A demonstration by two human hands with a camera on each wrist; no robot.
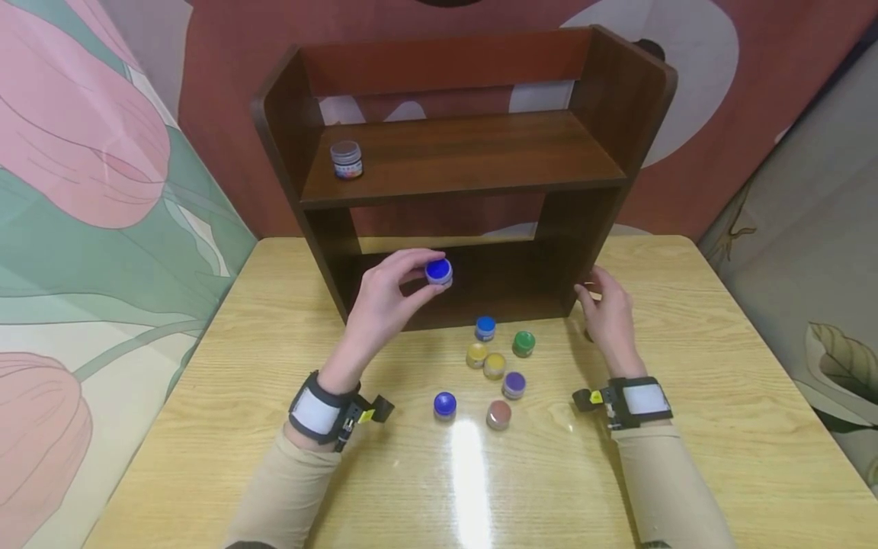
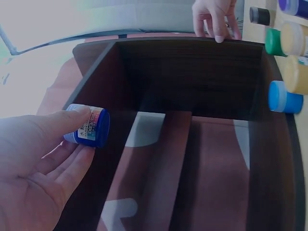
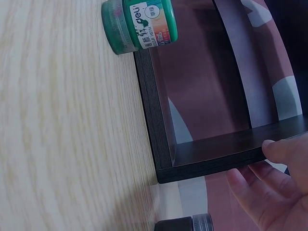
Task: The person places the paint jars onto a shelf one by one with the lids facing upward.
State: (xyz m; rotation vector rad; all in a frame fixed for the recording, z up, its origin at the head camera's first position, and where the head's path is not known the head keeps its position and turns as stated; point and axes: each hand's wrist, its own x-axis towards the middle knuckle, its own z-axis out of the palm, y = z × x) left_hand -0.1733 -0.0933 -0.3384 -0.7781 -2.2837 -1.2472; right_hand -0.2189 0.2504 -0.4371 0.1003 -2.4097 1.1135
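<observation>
My left hand (image 1: 387, 293) pinches a small paint jar with a dark blue lid (image 1: 439, 271) between thumb and fingers. It holds the jar in front of the lower opening of a dark brown wooden shelf (image 1: 466, 183). In the left wrist view, the held jar (image 2: 88, 126) lies on its side, its printed label showing. At the shelf's right side, my right hand (image 1: 609, 316) grips the upright side panel (image 3: 216, 165), thumb on the front edge and fingers on the outer face. A black-lidded jar (image 3: 180, 224) stands near this hand.
A clear-lidded jar (image 1: 347, 160) stands at the left of the upper shelf. On the table before the shelf are a light blue jar (image 1: 485, 328), a green jar (image 1: 524, 343), two yellow jars (image 1: 476, 354), a purple jar (image 1: 514, 384), a brownish jar (image 1: 498, 414) and another dark blue jar (image 1: 444, 405).
</observation>
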